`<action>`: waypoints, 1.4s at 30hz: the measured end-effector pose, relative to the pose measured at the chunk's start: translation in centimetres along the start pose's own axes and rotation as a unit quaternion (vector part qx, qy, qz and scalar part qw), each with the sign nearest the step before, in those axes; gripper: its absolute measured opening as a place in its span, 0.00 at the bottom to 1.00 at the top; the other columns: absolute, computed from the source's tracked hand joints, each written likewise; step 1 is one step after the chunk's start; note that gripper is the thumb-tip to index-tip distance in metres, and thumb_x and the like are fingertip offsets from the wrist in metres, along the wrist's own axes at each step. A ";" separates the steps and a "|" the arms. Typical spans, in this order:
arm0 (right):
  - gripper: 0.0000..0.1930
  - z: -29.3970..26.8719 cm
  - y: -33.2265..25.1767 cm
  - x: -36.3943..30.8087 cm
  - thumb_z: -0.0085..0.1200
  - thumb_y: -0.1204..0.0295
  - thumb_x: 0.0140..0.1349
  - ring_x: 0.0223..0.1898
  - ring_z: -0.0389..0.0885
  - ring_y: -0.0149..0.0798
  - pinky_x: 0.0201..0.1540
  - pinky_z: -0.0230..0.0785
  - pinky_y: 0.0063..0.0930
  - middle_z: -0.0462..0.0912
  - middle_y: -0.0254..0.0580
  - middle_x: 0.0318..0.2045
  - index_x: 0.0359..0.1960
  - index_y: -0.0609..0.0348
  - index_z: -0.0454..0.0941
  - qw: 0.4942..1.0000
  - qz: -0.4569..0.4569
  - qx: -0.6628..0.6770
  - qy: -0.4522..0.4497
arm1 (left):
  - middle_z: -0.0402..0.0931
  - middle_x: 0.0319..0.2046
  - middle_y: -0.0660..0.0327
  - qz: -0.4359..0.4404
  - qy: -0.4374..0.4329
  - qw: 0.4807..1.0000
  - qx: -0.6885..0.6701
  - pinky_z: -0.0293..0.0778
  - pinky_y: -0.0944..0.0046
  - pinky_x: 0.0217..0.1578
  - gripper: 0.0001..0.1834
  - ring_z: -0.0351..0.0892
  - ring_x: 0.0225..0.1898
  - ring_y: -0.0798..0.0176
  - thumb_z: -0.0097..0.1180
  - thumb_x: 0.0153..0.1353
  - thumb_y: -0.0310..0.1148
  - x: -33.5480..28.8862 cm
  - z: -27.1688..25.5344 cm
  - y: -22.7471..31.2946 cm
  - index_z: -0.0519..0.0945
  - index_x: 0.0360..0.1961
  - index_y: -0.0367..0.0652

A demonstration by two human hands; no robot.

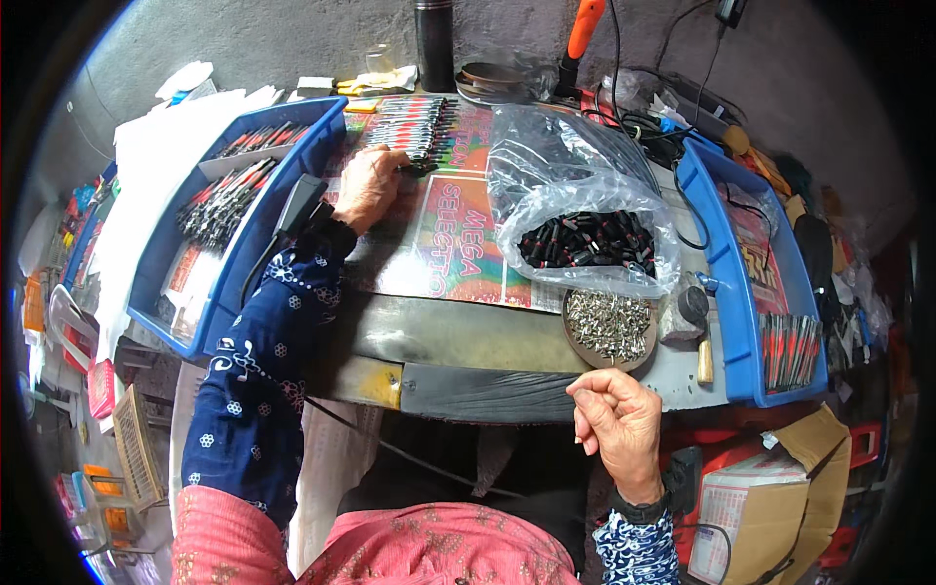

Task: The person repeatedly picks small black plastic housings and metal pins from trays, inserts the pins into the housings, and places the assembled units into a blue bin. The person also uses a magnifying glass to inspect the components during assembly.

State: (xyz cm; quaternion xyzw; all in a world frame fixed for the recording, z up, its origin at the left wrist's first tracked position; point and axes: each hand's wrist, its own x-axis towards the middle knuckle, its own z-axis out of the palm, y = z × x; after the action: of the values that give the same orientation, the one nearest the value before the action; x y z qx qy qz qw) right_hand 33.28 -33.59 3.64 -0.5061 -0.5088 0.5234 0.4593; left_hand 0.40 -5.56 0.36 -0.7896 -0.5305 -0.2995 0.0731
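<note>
My left hand [370, 185] reaches to the near end of a row of pens [409, 129] with dark, silver and red parts, laid side by side on a printed sheet. Its fingers are bent and closed at the nearest pen, partly hiding it. My right hand [619, 424] hovers at the table's front edge, thumb and fingers curled together in a pinch; whatever they may hold is too small to make out. Just beyond it sits a round dish [575, 341] heaped with small metal pieces [611, 322]. Behind that, a clear plastic bag [585, 190] lies open, showing many black parts [590, 242] with red bits.
On the left, a blue tray [331, 127] contains bundles of pens [229, 200]. A second blue tray [721, 253] at right has more pens [788, 351]. A dark cylinder [435, 44], an orange-handled tool [585, 29] and cables stand along the wall. An open cardboard box [819, 487] is at lower right.
</note>
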 end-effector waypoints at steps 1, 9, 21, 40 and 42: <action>0.07 0.0 0.0 0.0 0.55 0.73 0.67 0.16 0.68 0.18 0.17 0.59 0.12 0.76 0.30 0.17 0.39 0.66 0.79 1.000 -0.001 -0.007 0.001 | 0.77 0.33 0.54 0.014 0.008 1.000 0.009 0.74 0.52 0.43 0.10 0.77 0.41 0.47 0.58 0.51 0.26 0.1 0.2 -0.2 0.83 0.36 0.45; 0.05 0.1 -0.1 0.1 0.55 0.76 0.66 0.17 0.68 0.17 0.17 0.58 0.12 0.75 0.30 0.17 0.39 0.66 0.79 1.000 0.001 -0.009 -0.006 | 0.80 0.34 0.55 0.026 -0.007 0.997 0.077 0.75 0.53 0.45 0.11 0.79 0.42 0.48 0.58 0.54 0.29 1.1 0.5 -0.5 0.86 0.38 0.50; 0.04 -0.1 -0.2 0.0 0.55 0.78 0.65 0.16 0.68 0.18 0.17 0.58 0.11 0.76 0.31 0.18 0.39 0.65 0.78 1.000 0.015 -0.019 -0.020 | 0.78 0.34 0.56 0.008 0.030 0.998 0.046 0.73 0.53 0.45 0.10 0.76 0.43 0.48 0.54 0.55 0.27 1.7 1.7 -1.3 0.85 0.36 0.49; 0.06 -0.8 -3.1 2.3 0.54 0.75 0.64 0.17 0.71 0.22 0.19 0.65 0.15 0.78 0.34 0.20 0.38 0.66 0.79 0.985 0.034 -0.106 -0.129 | 0.79 0.32 0.56 -0.117 0.050 0.955 0.269 0.75 0.49 0.37 0.05 0.80 0.39 0.47 0.54 0.56 0.28 -1.6 -13.0 -4.7 0.81 0.32 0.51; 0.06 -1.2 -4.2 3.0 0.54 0.75 0.64 0.18 0.72 0.21 0.19 0.64 0.15 0.78 0.33 0.21 0.38 0.66 0.79 0.987 0.017 -0.113 -0.112 | 0.78 0.31 0.54 0.002 0.158 0.971 0.182 0.74 0.48 0.38 0.08 0.79 0.38 0.46 0.52 0.54 0.25 -3.6 -13.5 -7.6 0.77 0.35 0.47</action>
State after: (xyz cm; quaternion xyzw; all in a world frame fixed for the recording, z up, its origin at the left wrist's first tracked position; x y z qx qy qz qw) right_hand 34.14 -30.26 7.72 -0.5010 -0.6045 0.5237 0.3305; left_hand -12.57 -11.01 7.73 -0.7069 -0.5564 -0.3185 0.2987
